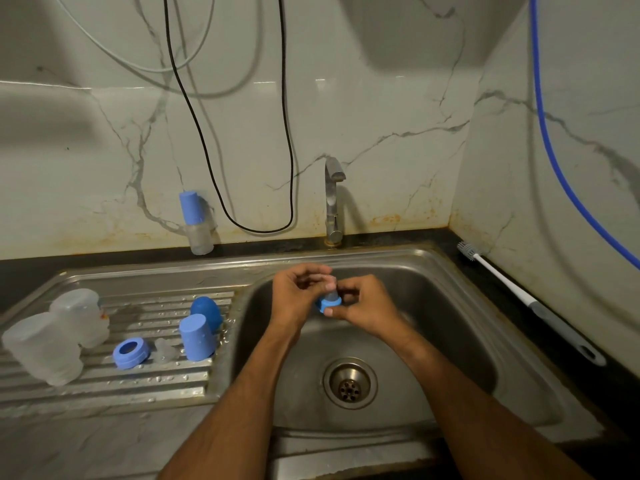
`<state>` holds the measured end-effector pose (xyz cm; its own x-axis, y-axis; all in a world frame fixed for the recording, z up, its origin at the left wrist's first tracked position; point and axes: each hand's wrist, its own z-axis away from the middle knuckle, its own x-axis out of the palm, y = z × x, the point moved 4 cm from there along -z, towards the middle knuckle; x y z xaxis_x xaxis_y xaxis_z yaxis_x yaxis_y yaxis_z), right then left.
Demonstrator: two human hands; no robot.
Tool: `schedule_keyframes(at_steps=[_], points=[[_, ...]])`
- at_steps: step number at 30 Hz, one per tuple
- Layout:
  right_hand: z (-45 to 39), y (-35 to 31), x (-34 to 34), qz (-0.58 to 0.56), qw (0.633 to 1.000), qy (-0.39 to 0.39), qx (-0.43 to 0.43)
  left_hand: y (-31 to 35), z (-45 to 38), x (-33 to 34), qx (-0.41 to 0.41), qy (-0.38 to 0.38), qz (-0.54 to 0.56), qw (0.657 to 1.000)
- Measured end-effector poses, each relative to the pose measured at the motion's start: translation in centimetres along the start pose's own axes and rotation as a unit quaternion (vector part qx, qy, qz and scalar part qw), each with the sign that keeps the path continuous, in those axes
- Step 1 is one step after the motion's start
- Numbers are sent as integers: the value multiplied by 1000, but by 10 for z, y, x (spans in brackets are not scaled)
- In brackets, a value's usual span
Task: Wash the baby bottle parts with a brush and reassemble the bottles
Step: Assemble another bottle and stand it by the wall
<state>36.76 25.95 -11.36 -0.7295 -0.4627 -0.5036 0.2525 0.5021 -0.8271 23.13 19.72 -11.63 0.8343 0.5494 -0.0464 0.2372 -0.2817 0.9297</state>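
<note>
Drainboard: two bottle bodies (55,336) inverted, likely draining; loose ring (131,352), cap (196,337). Over sink (450,327): left hand (298,296) pinches clear nipple (330,289), apparently seating it; right hand (363,306) grips blue collar (328,303). Brush (526,299) idle at right.

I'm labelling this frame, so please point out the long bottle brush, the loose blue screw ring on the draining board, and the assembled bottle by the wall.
long white-handled bottle brush (509,284), head view, on its white shaft
loose blue plastic screw ring (131,353), head view, on its rim
assembled clear bottle with blue cap (195,221), head view, on its neck
</note>
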Motion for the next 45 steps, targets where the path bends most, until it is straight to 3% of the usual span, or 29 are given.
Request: schedule_keyframes(at_steps=[5, 15, 27, 37, 45], points=[[1, -1, -2, -13, 999, 34, 10, -2, 2, -5, 19, 36, -30, 999], [4, -29, -1, -21, 997, 73, -6, 26, 9, -25, 52, 47, -199, 977], [-9, -93, 77, -37, 998, 23, -53, 60, 36, -145, 43, 135, -321, 936], [-17, -149, 136, -45, 995, -24, -83, 88, 44, -242, 17, 165, -453, 876], [-28, -173, 172, -43, 993, -45, -96, 89, 31, -294, -67, 164, -543, 821]])
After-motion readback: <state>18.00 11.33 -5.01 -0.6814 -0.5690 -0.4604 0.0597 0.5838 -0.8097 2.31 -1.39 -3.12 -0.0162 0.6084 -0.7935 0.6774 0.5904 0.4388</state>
